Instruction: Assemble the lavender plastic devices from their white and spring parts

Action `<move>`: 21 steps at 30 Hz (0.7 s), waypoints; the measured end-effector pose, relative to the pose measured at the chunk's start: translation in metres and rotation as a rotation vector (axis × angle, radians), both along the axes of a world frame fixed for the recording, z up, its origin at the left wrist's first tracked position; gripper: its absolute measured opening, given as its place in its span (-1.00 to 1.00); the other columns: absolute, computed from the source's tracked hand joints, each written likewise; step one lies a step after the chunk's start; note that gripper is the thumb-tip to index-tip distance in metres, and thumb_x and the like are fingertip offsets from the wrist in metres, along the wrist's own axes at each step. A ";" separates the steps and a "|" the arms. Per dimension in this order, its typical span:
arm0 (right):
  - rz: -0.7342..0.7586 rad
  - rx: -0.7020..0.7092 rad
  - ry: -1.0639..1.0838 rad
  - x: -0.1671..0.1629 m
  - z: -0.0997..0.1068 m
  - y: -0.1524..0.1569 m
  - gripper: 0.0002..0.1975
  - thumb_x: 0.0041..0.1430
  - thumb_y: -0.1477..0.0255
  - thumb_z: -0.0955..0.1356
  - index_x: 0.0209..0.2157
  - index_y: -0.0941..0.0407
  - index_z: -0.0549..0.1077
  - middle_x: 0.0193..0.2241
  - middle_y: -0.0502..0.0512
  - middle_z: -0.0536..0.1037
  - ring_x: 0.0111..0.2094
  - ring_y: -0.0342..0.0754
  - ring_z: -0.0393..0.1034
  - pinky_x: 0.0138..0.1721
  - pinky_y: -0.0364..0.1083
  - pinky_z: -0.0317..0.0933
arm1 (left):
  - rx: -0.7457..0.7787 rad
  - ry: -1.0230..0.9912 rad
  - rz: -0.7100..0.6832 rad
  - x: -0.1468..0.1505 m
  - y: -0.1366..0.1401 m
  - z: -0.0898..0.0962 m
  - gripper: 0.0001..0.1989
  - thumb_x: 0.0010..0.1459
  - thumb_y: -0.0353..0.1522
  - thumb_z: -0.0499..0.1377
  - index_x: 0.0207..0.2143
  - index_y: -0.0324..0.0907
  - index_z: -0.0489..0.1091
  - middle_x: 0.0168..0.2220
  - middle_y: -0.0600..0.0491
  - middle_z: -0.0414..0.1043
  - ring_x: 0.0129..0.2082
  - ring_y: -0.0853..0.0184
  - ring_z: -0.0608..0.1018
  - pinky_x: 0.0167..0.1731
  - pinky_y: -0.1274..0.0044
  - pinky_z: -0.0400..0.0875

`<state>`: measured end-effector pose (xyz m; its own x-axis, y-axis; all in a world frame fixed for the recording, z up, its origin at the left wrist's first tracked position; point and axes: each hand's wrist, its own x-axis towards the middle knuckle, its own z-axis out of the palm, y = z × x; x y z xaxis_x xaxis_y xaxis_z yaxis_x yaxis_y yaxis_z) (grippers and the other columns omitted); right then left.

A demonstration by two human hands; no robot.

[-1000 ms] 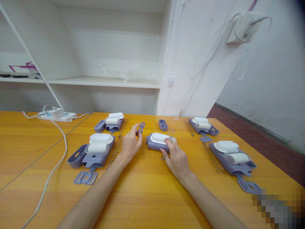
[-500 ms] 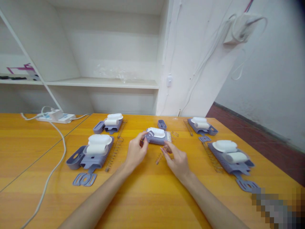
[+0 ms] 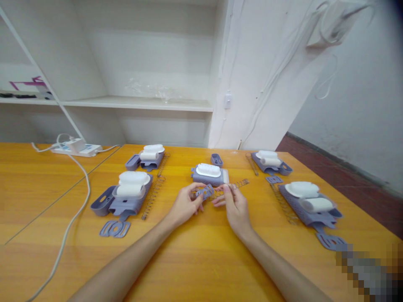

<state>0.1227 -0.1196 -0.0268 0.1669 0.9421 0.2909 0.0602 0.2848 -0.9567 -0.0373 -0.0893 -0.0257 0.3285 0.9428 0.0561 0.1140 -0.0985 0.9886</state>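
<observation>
Between the fingers of my left hand [image 3: 187, 204] is a flat grey-purple slotted plate [image 3: 204, 192], held tilted above the table. My right hand [image 3: 234, 209] pinches a thin metal coil spring [image 3: 241, 183], one end of which sticks out to the right. The spring's other end lies close to the plate; whether they touch, I cannot tell. Just beyond both hands stands a grey-purple perforated holder [image 3: 210, 179] with a white ridged oval piece [image 3: 208, 170] on top. Behind it sits a small grey-purple cup [image 3: 216, 159].
Similar sets of parts lie on the orange table [image 3: 189, 268]: left front [image 3: 130, 197], left back [image 3: 152, 157], right back [image 3: 269, 161] and right front [image 3: 310, 203]. A white cable [image 3: 67, 226] runs down the left side from a power strip [image 3: 77, 149].
The slotted plate has come down and right, away from the holder. The spring has been raised and turned, now pointing right. Both hands are closer together. The view has shifted slightly.
</observation>
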 end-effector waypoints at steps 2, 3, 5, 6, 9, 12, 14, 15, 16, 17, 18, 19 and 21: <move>-0.012 -0.029 0.077 0.000 0.001 0.004 -0.66 0.18 0.13 0.24 -0.27 0.14 0.33 -0.29 0.12 0.51 -0.51 -0.12 0.47 -0.51 -0.11 0.43 | 0.041 -0.013 -0.020 0.000 -0.001 0.001 -0.63 0.05 -0.31 0.17 -0.07 -0.20 0.30 -0.52 0.08 0.44 -0.73 0.53 0.31 -0.74 0.70 0.19; -0.013 -0.042 0.103 0.000 0.002 0.005 -0.65 0.16 0.12 0.26 -0.28 0.15 0.33 -0.29 0.11 0.51 -0.51 -0.12 0.48 -0.50 -0.11 0.44 | 0.058 -0.026 -0.023 0.000 0.000 0.002 -0.64 0.03 -0.33 0.18 -0.08 -0.20 0.31 -0.44 0.05 0.46 -0.71 0.55 0.32 -0.72 0.70 0.20; 0.000 -0.064 0.129 0.000 0.002 0.007 -0.64 0.12 0.12 0.30 -0.29 0.15 0.33 -0.31 0.10 0.53 -0.51 -0.11 0.49 -0.48 -0.10 0.44 | 0.063 -0.042 -0.022 0.000 0.001 0.002 -0.65 0.02 -0.33 0.20 -0.10 -0.21 0.32 -0.38 0.03 0.47 -0.69 0.56 0.32 -0.70 0.70 0.21; 0.010 -0.069 0.128 0.000 0.002 0.007 -0.64 0.10 0.12 0.32 -0.29 0.15 0.34 -0.33 0.10 0.53 -0.50 -0.10 0.49 -0.46 -0.09 0.45 | 0.054 -0.046 -0.019 0.000 0.002 0.001 -0.65 0.03 -0.32 0.19 -0.11 -0.23 0.32 -0.41 0.04 0.46 -0.70 0.56 0.31 -0.70 0.69 0.21; 0.046 -0.063 0.072 -0.001 0.001 0.005 -0.67 0.06 0.17 0.36 -0.28 0.15 0.35 -0.38 0.09 0.56 -0.44 -0.06 0.51 -0.39 -0.06 0.45 | 0.028 -0.062 -0.010 -0.001 0.006 -0.002 -0.63 0.06 -0.25 0.17 -0.10 -0.27 0.35 -0.53 0.08 0.40 -0.69 0.51 0.33 -0.70 0.66 0.23; 0.076 -0.026 -0.074 0.000 -0.001 0.002 -0.69 0.04 0.24 0.39 -0.23 0.14 0.39 -0.38 0.09 0.56 -0.36 -0.02 0.51 -0.32 -0.04 0.42 | 0.008 -0.095 -0.005 -0.002 0.009 -0.005 -0.56 0.08 -0.18 0.15 -0.06 -0.28 0.35 -0.56 0.09 0.38 -0.69 0.49 0.35 -0.68 0.63 0.27; 0.049 0.021 -0.207 0.001 -0.001 0.002 -0.72 0.03 0.30 0.40 -0.22 0.12 0.42 -0.35 0.10 0.56 -0.34 -0.02 0.50 -0.28 -0.03 0.40 | -0.006 -0.117 -0.013 -0.002 0.010 -0.007 -0.53 0.09 -0.15 0.12 -0.03 -0.28 0.33 -0.57 0.09 0.39 -0.70 0.48 0.35 -0.69 0.63 0.26; 0.022 0.060 -0.270 0.001 -0.001 0.003 -0.75 0.02 0.32 0.40 -0.23 0.12 0.43 -0.34 0.10 0.56 -0.32 -0.02 0.49 -0.26 -0.02 0.39 | -0.010 -0.126 -0.018 -0.002 0.009 -0.007 -0.52 0.10 -0.14 0.11 -0.03 -0.28 0.33 -0.57 0.09 0.39 -0.71 0.49 0.35 -0.69 0.63 0.26; -0.009 0.104 -0.323 0.001 -0.002 0.004 -0.78 0.02 0.35 0.40 -0.26 0.11 0.45 -0.33 0.10 0.55 -0.31 -0.02 0.47 -0.24 -0.02 0.38 | -0.013 -0.131 -0.023 -0.002 0.009 -0.007 -0.51 0.10 -0.13 0.10 -0.03 -0.29 0.32 -0.58 0.08 0.39 -0.71 0.49 0.36 -0.69 0.64 0.26; -0.038 0.149 -0.362 0.001 -0.002 0.005 -0.82 0.03 0.37 0.39 -0.28 0.10 0.47 -0.32 0.11 0.54 -0.29 -0.01 0.46 -0.22 -0.01 0.37 | -0.016 -0.137 -0.027 -0.001 0.008 -0.006 -0.51 0.11 -0.12 0.10 -0.03 -0.30 0.32 -0.58 0.08 0.40 -0.71 0.48 0.37 -0.68 0.64 0.26; -0.055 0.190 -0.385 0.001 -0.002 0.006 -0.84 0.03 0.39 0.39 -0.30 0.10 0.49 -0.31 0.11 0.54 -0.27 -0.01 0.45 -0.20 0.00 0.36 | -0.017 -0.142 -0.030 -0.001 0.008 -0.005 -0.50 0.11 -0.12 0.10 -0.03 -0.30 0.31 -0.59 0.08 0.40 -0.70 0.47 0.38 -0.68 0.64 0.27; -0.062 0.221 -0.390 0.001 -0.002 0.007 -0.85 0.03 0.40 0.39 -0.31 0.10 0.50 -0.30 0.12 0.53 -0.24 0.00 0.44 -0.18 0.00 0.35 | -0.017 -0.147 -0.030 -0.001 0.007 -0.004 -0.49 0.10 -0.11 0.10 -0.02 -0.29 0.29 -0.59 0.08 0.39 -0.69 0.46 0.39 -0.68 0.64 0.27; -0.060 0.214 -0.350 0.000 -0.002 0.008 -0.84 0.02 0.40 0.39 -0.30 0.10 0.50 -0.28 0.13 0.53 -0.23 0.00 0.44 -0.20 -0.01 0.36 | -0.013 -0.162 -0.023 -0.001 0.006 -0.002 -0.49 0.10 -0.12 0.11 0.00 -0.27 0.25 -0.59 0.10 0.38 -0.67 0.44 0.41 -0.68 0.65 0.27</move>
<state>0.1232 -0.1113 -0.0291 0.0754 0.8457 0.5284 0.3941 0.4615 -0.7948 -0.0380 -0.0830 -0.0279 0.3380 0.9361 0.0976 -0.0488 -0.0862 0.9951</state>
